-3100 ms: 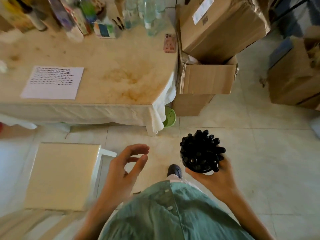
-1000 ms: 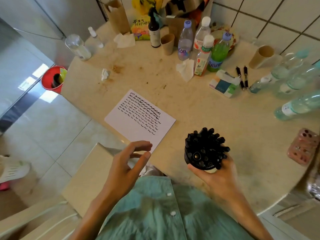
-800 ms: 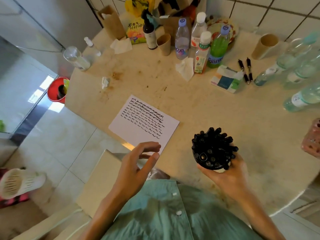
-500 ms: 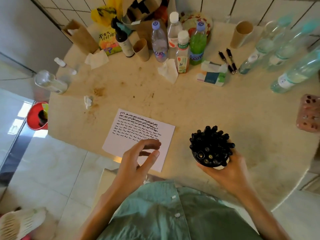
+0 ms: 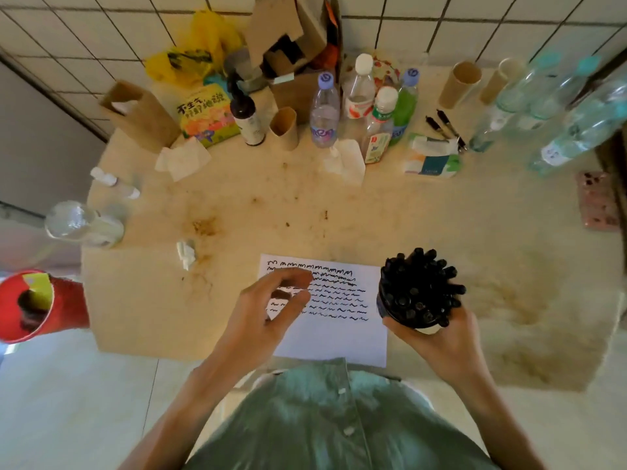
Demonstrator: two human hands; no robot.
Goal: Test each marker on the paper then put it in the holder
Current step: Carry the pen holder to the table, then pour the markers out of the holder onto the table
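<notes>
Set the holder down first
Your right hand (image 5: 437,337) grips the marker-filled holder (image 5: 419,291); land it upright at the paper's (image 5: 334,329) three o'clock, left hand (image 5: 268,313) loosely curled, empty.

We see a white tiled wall (image 5: 441,22) with dark grout behind a stained beige table (image 5: 339,212). A grey panel (image 5: 40,137) stands at the left. Pale floor (image 5: 68,401) lies below the table edge, and a red bin (image 5: 40,307) sits beside it. Soft daylight brightens the floor.
</notes>
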